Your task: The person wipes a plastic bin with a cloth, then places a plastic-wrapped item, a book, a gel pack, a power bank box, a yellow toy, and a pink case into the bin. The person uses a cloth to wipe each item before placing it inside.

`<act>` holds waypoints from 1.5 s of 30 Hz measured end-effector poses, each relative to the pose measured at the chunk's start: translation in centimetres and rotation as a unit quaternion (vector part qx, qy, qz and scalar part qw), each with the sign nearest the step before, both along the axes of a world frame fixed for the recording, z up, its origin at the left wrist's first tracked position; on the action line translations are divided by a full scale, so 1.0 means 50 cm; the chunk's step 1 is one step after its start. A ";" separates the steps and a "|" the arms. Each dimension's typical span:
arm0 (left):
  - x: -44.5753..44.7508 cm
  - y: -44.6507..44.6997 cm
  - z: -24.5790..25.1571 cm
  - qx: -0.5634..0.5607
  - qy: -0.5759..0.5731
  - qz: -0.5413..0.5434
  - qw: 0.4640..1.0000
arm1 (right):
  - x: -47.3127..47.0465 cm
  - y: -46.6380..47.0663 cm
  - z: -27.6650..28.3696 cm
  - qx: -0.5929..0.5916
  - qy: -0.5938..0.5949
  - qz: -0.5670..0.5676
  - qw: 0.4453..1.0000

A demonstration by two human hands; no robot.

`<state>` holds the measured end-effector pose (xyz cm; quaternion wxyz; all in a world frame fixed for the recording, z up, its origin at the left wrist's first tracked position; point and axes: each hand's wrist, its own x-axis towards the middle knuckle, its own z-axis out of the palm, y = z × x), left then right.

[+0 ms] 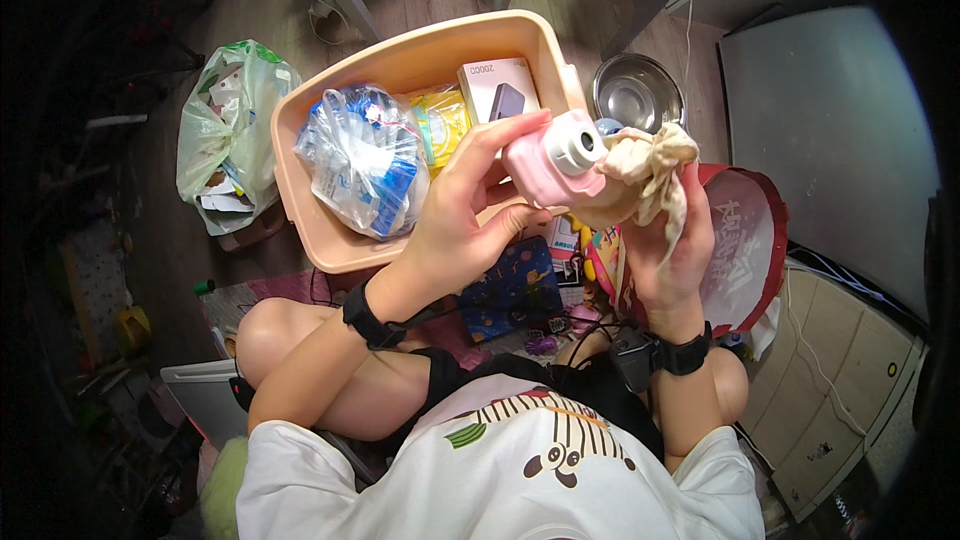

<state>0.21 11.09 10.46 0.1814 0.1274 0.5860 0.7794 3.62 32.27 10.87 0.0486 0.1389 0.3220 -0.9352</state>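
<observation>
My left hand [469, 199] grips a pink and white toy camera [553, 159] by its side, its lens facing up and to the right. A crumpled cream-coloured cloth [649, 165] is in my right hand [675, 247], close against the camera's right end. Both are raised over the near right corner of a peach plastic tub [412, 34]. Inside the tub are a knotted clear plastic bag with blue and white contents [367, 165], a yellow packet [442, 124] and a white power bank box [499, 82].
Left of the tub stands a filled translucent bag [232, 135]. A steel bowl [637, 94] lies beyond my right hand, with a red-rimmed bag [739, 240] beside that arm. A dark blue illustrated item [510, 289] and small toys lie before my lap. Grey chair legs [345, 0] stand behind the tub.
</observation>
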 end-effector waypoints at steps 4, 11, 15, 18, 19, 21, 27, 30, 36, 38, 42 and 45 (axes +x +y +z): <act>0.000 -0.001 -0.008 0.027 -0.033 0.007 0.999 | 0.001 -0.021 0.015 0.356 0.101 0.078 0.926; 0.001 0.003 -0.025 -0.032 0.046 0.018 0.998 | 0.004 -0.037 0.002 0.619 0.175 0.055 0.763; 0.005 0.002 -0.015 -0.014 0.008 0.005 1.000 | 0.009 -0.026 0.010 0.280 -0.008 0.082 0.956; -0.005 0.000 -0.011 0.043 -0.042 -0.003 0.998 | 0.005 -0.006 0.019 0.070 -0.022 0.039 0.997; -0.009 0.000 -0.012 0.064 -0.056 -0.003 0.996 | 0.005 -0.002 0.021 0.053 -0.007 0.020 0.998; -0.013 0.000 -0.013 0.056 -0.019 -0.021 0.998 | 0.004 -0.002 0.020 0.082 -0.035 0.011 0.996; -0.016 0.000 -0.017 0.059 -0.043 -0.023 0.997 | 0.004 -0.014 0.030 0.226 0.037 0.062 0.972; -0.019 -0.003 -0.019 0.016 -0.022 -0.020 0.999 | 0.010 -0.035 0.028 0.364 0.078 0.093 0.924; -0.007 0.003 -0.022 0.028 -0.045 -0.020 0.998 | 0.017 -0.038 0.013 0.599 0.191 0.075 0.774; -0.003 0.004 -0.021 0.043 -0.068 -0.035 0.996 | 0.018 -0.037 0.012 0.636 0.220 0.062 0.737; -0.007 0.003 -0.020 0.040 -0.098 -0.050 0.993 | 0.013 -0.028 0.022 0.342 0.054 0.048 0.937; -0.012 0.001 -0.022 0.048 -0.091 -0.032 0.994 | 0.009 -0.017 0.034 0.228 -0.009 -0.028 0.973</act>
